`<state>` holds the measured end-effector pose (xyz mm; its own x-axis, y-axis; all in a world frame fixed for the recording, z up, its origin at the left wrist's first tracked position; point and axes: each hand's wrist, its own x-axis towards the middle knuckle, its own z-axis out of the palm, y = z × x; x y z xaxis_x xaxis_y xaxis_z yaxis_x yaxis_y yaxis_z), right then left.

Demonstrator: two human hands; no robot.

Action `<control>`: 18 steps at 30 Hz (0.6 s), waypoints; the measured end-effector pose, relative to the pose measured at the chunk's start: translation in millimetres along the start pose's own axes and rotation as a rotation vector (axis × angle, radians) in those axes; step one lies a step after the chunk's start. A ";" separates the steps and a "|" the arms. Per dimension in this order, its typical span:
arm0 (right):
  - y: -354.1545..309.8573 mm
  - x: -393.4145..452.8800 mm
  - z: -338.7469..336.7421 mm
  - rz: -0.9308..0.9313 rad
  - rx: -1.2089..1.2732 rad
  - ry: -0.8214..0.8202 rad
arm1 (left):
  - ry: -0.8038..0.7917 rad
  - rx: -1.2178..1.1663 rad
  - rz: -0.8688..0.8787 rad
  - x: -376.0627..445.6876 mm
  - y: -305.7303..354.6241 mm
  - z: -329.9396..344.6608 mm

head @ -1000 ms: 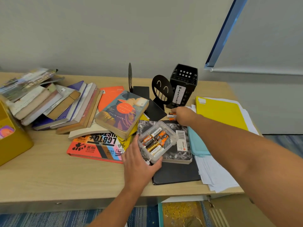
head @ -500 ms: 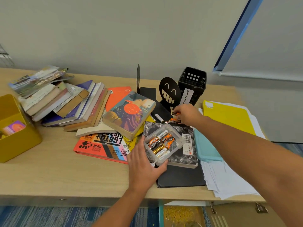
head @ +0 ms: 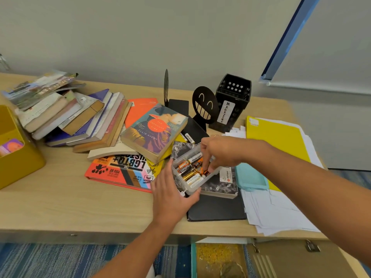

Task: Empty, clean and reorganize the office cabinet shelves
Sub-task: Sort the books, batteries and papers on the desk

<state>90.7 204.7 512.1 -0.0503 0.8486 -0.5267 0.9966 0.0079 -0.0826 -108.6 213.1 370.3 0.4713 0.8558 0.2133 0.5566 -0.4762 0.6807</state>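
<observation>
Left hand [head: 170, 197]: fingers nearly straight, pressed against the near-left corner of the clear battery box [head: 192, 173]; it grips nothing. Right hand [head: 220, 151]: fingertips curled down into the box, pinching an orange battery [head: 205, 171]; its label is hidden by the fingers. The box rests on a marbled book [head: 222, 182] near the front edge of the tabletop [head: 60, 205]. A loose white battery [head: 189, 137] lies behind it, beside the smiley bookend [head: 204, 105]. A yellow bin [head: 20, 157] is cut off at the left edge.
</observation>
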 end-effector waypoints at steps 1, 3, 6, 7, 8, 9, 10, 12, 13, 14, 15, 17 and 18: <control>-1.2 1.8 3.5 0.011 -0.022 0.024 | 0.001 0.000 -0.001 0.0 0.0 0.0; -2.5 5.7 8.1 0.019 -0.077 0.079 | 0.005 -0.003 0.001 0.0 -0.1 -0.2; -5.6 9.3 10.3 0.026 -0.118 0.123 | 0.007 -0.008 0.000 0.3 0.1 -0.7; -6.3 10.8 10.5 0.029 -0.112 0.129 | 0.006 -0.009 0.000 0.4 0.0 -0.7; -6.6 11.6 9.9 0.035 -0.087 0.130 | 0.004 -0.008 0.001 0.5 0.0 -0.8; -5.8 11.5 8.7 0.045 -0.033 0.134 | 0.002 -0.005 0.004 0.5 0.3 -0.5; -4.5 11.5 5.8 0.056 0.048 0.151 | 0.000 -0.003 0.006 0.6 0.0 -0.6; 1.8 14.4 -2.9 0.078 0.246 0.270 | 0.001 -0.003 0.008 0.9 -0.7 -0.4; 6.4 18.4 -7.3 0.101 0.348 0.362 | 0.001 -0.002 0.007 0.9 -0.9 -0.4; 11.4 24.4 -10.6 0.139 0.434 0.458 | 0.000 -0.002 0.006 1.0 -0.9 -0.6; 17.3 33.4 -11.5 0.195 0.487 0.539 | -0.001 -0.001 0.007 1.3 -0.7 -0.5; 27.3 55.7 -8.1 0.323 0.508 0.597 | -0.004 -0.003 0.009 1.3 -0.6 -1.0; 30.6 67.1 -4.1 0.378 0.498 0.567 | -0.005 -0.003 0.012 1.1 -0.6 -0.9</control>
<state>118.0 264.1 477.6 0.4538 0.8854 -0.1004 0.7877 -0.4513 -0.4194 -109.0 214.6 370.8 0.4814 0.8489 0.2182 0.5485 -0.4859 0.6805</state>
